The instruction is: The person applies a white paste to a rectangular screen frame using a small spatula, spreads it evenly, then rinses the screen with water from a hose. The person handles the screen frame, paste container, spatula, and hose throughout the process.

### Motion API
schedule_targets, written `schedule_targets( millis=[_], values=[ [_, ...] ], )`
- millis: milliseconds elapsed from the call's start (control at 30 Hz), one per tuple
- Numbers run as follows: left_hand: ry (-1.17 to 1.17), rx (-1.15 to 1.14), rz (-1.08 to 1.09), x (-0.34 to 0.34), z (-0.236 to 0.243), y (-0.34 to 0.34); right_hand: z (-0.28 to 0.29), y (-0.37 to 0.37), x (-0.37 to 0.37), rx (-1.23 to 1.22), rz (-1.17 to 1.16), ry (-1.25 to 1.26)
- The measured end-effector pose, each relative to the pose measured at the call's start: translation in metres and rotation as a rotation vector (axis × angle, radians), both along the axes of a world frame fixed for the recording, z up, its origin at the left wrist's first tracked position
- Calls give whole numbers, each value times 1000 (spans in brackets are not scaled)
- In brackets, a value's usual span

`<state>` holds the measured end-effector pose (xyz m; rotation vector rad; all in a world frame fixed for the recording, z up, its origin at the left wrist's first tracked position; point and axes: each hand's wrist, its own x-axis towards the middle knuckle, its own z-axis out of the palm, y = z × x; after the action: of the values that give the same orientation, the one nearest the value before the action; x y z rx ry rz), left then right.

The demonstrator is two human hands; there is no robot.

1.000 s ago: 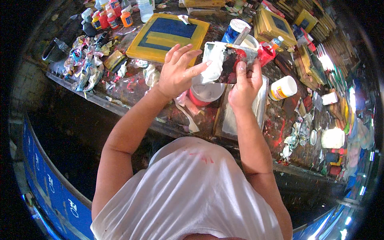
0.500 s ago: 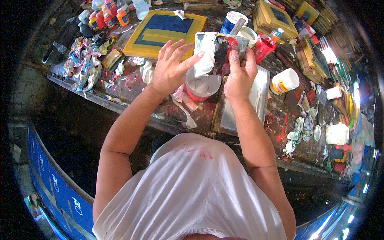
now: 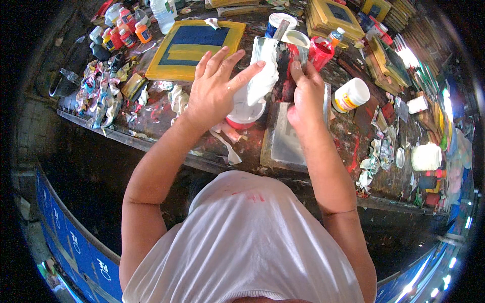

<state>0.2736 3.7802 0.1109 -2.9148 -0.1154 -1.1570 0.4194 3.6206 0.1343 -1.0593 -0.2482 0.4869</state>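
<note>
My right hand (image 3: 308,96) grips the right end of a flat squeegee (image 3: 284,85), its thumb on top. The squeegee's face is stained dark and red, and thick white paint (image 3: 263,65) coats its left side. My left hand (image 3: 214,93) is open with fingers spread; its thumb tip reaches the white paint, though whether it presses on it I cannot tell. Beneath the squeegee is a round tub (image 3: 245,115) with a red lower side and whitish inside, partly hidden. A framed printing screen (image 3: 288,144) with a pale grey surface lies below my right wrist.
A yellow-edged screen (image 3: 156,68) lies at the far left, near paint bottles (image 3: 143,34). Behind the squeegee stand a blue-and-white tub (image 3: 283,19) and a red container (image 3: 321,53). A white jar (image 3: 352,95) sits at right; crumpled rags (image 3: 96,96) lie left.
The squeegee has turned and tilted in my right hand, its white-coated side now slanting more steeply. My left hand stays spread beside it. The whole view has shifted slightly.
</note>
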Motion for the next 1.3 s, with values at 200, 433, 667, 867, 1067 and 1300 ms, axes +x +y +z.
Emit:
schedule_targets(
  millis=[200,433,667,867,1067,1300],
  values=[
    [-82,-30,-60,0,-1,19,-1,22,0,135,-87,-291],
    [-113,-52,-73,-6,-12,19,7,20,-14,136,-111,-408],
    [63,-3,-11,-5,-6,-5,-18,2,3,-24,-58,-43],
    [100,66,-117,7,9,-34,-21,-50,12,-38,13,214],
    [166,224,-133,3,7,-50,-39,-103,25,-58,37,197],
    [144,32,-100,-4,-5,-54,-56,-173,33,-612,-123,-747]
  ],
)
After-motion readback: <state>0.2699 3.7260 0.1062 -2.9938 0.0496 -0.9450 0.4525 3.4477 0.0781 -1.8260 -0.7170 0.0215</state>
